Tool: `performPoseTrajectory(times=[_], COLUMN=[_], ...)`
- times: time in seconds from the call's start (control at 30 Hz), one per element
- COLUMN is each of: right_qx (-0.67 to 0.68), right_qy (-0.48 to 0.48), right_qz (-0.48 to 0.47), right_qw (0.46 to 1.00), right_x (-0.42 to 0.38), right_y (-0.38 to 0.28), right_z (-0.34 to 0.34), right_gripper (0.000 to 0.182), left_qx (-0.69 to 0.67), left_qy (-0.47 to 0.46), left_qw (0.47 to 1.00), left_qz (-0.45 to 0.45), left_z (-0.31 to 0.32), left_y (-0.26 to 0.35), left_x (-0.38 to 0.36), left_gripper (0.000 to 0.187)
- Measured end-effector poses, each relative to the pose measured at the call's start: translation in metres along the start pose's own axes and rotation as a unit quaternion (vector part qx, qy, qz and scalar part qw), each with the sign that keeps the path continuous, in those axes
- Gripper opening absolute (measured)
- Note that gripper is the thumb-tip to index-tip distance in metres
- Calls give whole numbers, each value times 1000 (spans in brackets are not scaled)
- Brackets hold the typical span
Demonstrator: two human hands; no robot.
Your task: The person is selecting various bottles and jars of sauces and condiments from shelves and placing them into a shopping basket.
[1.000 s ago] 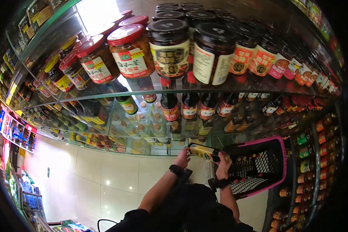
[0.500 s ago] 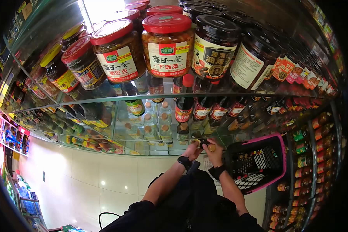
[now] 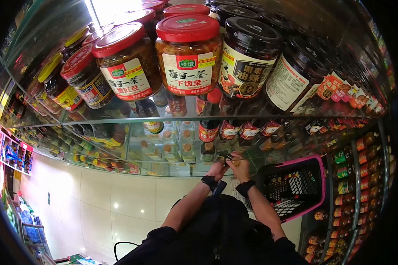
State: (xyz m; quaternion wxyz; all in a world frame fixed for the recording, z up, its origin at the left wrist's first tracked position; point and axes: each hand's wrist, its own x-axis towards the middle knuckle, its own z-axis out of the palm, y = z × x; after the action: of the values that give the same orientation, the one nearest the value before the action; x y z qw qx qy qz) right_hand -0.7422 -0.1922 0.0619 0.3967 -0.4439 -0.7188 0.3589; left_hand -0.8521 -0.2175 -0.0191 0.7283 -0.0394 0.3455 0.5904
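My left hand [image 3: 217, 169] is closed at the edge of the lower glass shelf, fingers around a small dark object [image 3: 227, 158] that shows only in part. Right beside it, my right hand [image 3: 240, 168] curls around a bottle with a tan cap [image 3: 236, 162]; most of its body is hidden by the fingers. The two hands nearly touch. Just left of them on the shelf stand a dark bottle [image 3: 207, 152] and clear bottles with tan caps [image 3: 188, 152].
A black basket with a pink rim [image 3: 323, 190] stands at the right, with several items in it. Above the hands runs a glass shelf edge [image 3: 172, 118] bearing red-lidded jars [image 3: 188, 57] and black-lidded jars [image 3: 247, 57]. Racked bottles [image 3: 347, 196] line the far right.
My right hand has shifted slightly up and left, closer to my left hand, and the tan cap has moved with it. The view has tilted a little, so the upper jars sit lower.
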Motion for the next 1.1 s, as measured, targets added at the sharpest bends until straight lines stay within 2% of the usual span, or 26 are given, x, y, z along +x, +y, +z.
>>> performPoseTrajectory(times=[0.07,0.23,0.33,0.4,0.5,0.53,0.57,0.73,0.8,0.87,0.9,1.0,1.07,1.1], right_qx=[3,27,-24,4,-24,-23,-32,-91,-165,-168,-170,-146,-144,-143], right_qy=[-4,-29,-15,-27,-38,-39,-50,-71,-68,-49,-31,-38,-33,-28], right_qz=[4,1,-46,9,19,19,19,25,62,61,60,84,89,94], right_qw=[1000,999,999,1000,999,999,998,993,982,983,983,985,985,985], right_x=[3,9,20,31,47,51,55,64,66,67,68,72,73,73], right_y=[-5,11,6,-4,-5,-4,-4,-7,-3,3,5,1,-6,-8], right_z=[1,9,10,9,13,15,16,19,19,23,24,25,24,23], right_gripper=[32,31,30,27,29,29,32,42,50,55,61,64,63,62], left_qx=[-1,2,17,31,42,54,65,36,30,120,120,130,316,316], left_qy=[-32,-44,-41,-34,-45,-13,18,28,43,30,30,31,19,19], left_qw=[999,998,997,997,996,996,996,998,998,992,992,991,928,928], left_qz=[11,35,55,59,71,65,60,50,39,3,3,25,196,197], left_z=[1,10,14,13,7,1,-2,-1,6,8,10,-2,-46,-29], left_y=[3,11,13,13,10,7,7,7,8,11,11,1,-25,-18], left_x=[-1,-10,-9,-6,8,17,21,17,9,3,2,18,64,50], left_gripper=[16,17,19,20,24,26,27,27,27,34,34,45,45,45])
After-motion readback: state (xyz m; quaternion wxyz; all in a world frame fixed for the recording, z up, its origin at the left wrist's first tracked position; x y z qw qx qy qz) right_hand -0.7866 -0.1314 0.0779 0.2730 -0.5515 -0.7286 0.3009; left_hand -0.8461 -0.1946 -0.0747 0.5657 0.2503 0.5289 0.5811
